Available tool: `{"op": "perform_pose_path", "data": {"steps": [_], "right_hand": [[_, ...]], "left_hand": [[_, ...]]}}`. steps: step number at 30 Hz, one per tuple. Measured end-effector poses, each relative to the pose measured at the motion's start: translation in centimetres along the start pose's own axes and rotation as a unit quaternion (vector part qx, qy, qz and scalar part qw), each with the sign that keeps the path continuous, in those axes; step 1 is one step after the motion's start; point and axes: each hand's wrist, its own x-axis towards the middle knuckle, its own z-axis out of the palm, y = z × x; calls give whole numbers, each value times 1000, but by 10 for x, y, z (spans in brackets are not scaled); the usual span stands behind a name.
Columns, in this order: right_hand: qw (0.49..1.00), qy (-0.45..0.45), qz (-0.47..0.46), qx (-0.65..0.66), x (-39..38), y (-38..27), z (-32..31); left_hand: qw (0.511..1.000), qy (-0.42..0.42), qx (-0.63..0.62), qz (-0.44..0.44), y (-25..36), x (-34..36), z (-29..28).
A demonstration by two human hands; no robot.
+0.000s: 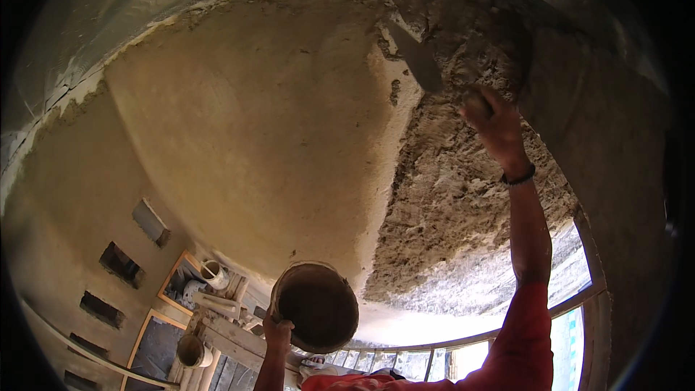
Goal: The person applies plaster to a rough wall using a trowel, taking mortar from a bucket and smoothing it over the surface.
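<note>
The flat-bladed trowel (418,59) is at the upper right of centre, in front of the plastered wall, its blade pointing up and to the left from the handle. The blade overlaps the upper end of a pale strip (380,174); whether it touches the surface cannot be determined. The right hand (499,130) is raised at full reach and closed around the trowel handle, with some motion blur at the grip. A dark bracelet (517,175) encircles the right wrist, below which the forearm runs into a red sleeve (517,326). To the right of the pale strip lies a rough, coarse mortar area (463,181); to its left lies a smooth plaster area (268,130). The left hand (276,334) grips the near-left rim of a round bucket (313,275) at the lower centre, the mouth of which faces the camera; the dark interior does not show its fill level clearly. At the lower left, a white bucket (215,273) and a second bucket (192,351) are located beside wooden boards (232,340). Farther left, the adjoining wall (69,203) contains a slanting row of rectangular openings (121,265).
</note>
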Motion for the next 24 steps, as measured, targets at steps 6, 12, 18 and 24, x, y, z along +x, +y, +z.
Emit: {"op": "perform_pose_path", "data": {"steps": [6,12,18,24], "right_hand": [[879,-462,90,69,-123,-15,24],[854,-512,-53,-77,-213,-23,46],[840,-489,-66,-225,-228,-71,66],[838,-539,-4,-82,-279,-36,92]], "left_hand": [[996,-76,-6,44,28,11,25],[976,-173,93,96,35,37,74],[944,-225,222,98,92,32,118],[940,-258,176,137,99,28,142]]}}
